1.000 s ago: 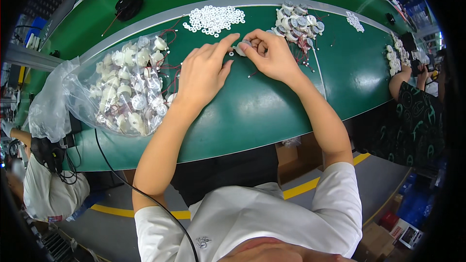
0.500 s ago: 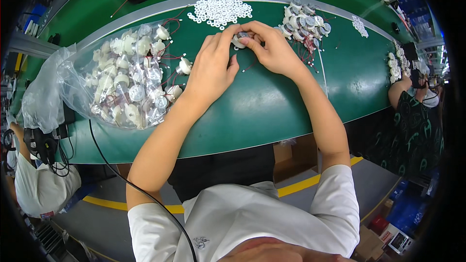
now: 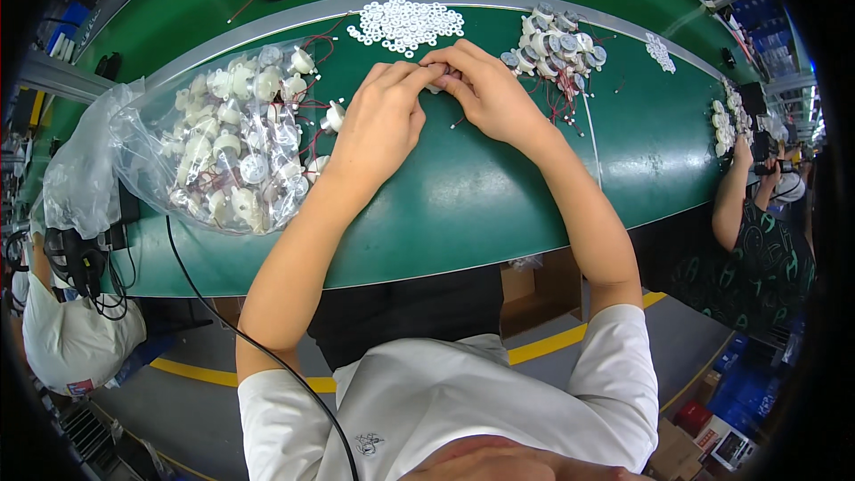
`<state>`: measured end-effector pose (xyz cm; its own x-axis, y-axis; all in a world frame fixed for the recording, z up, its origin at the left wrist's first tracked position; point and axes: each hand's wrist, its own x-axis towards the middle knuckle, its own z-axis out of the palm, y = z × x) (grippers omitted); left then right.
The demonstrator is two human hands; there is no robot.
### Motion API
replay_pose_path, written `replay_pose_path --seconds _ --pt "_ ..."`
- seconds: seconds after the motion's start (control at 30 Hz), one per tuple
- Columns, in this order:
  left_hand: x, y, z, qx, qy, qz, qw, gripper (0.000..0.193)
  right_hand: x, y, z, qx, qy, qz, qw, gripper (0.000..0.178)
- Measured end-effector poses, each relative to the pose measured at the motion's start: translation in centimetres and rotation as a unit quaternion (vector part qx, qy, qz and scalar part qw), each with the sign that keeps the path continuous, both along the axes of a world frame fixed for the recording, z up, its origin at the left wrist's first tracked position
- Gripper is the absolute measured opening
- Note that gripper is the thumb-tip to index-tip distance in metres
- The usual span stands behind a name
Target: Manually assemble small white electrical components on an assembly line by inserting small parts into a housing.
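Shows, at the upper centre of the frame, a small pale part (image 3: pixel 435 87), mostly hidden by fingers; lies to the upper right of the left hand (image 3: pixel 383 116) and to the upper left of the right hand (image 3: pixel 492 102), just where both sets of fingertips meet; nearer to neither by any clear margin; cannot tell the long axis under such cover. Right hand: drawn narrow, with thumb and curled forefinger about the part; left hand: forefinger reaching to the same spot; cannot tell whether gripping or only steadying. Below the right hand's fingers, a thin red lead (image 3: pixel 458 123); cannot tell whether joined to the part. Farther out, just above the hands, a heap of white rings (image 3: pixel 408 25); at upper right, apart from the right hand, a pile of wired units (image 3: pixel 554 44); at left, a clear plastic bag (image 3: pixel 147 156) of similar units; just beside the left hand, one loose unit (image 3: pixel 334 117); beneath all, a green tabletop (image 3: pixel 472 214).
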<state>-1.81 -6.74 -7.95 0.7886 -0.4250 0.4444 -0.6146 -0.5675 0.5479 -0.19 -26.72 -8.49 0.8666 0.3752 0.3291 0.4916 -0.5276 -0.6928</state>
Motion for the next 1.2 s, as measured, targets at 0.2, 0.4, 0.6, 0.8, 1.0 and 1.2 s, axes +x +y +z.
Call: replay_pose_path --seconds 0.2,0.4,0.6,0.8,1.0,1.2 --pt "0.0 0.9 0.5 0.071 -0.046 -0.003 0.996 0.047 -0.8 0.9 0.5 -0.084 -0.045 -0.01 0.995 0.02" --pt "-0.4 0.7 0.2 0.107 -0.093 0.013 0.99 0.052 -0.3 0.2 0.2 -0.005 -0.02 0.009 1.0 0.02" --pt "-0.4 0.2 -0.3 0.164 -0.119 0.027 0.979 0.048 -0.9 0.2 0.0 -0.062 -0.042 -0.03 0.997 0.023" --pt "-1.1 1.7 1.6 0.172 -0.091 0.054 0.979 0.053 -1.5 -0.1 1.2 -0.136 -0.117 -0.108 0.978 0.027" --pt "-1.8 3.5 3.5 0.253 -0.027 0.191 0.948 0.052 0.3 -8.1 3.9 -0.009 -0.206 -0.364 0.908 0.03" --pt "-2.2 5.7 5.5 0.165 0.173 0.063 0.969 0.05 0.8 -15.8 3.8 -0.127 -0.032 -0.457 0.88 0.044"
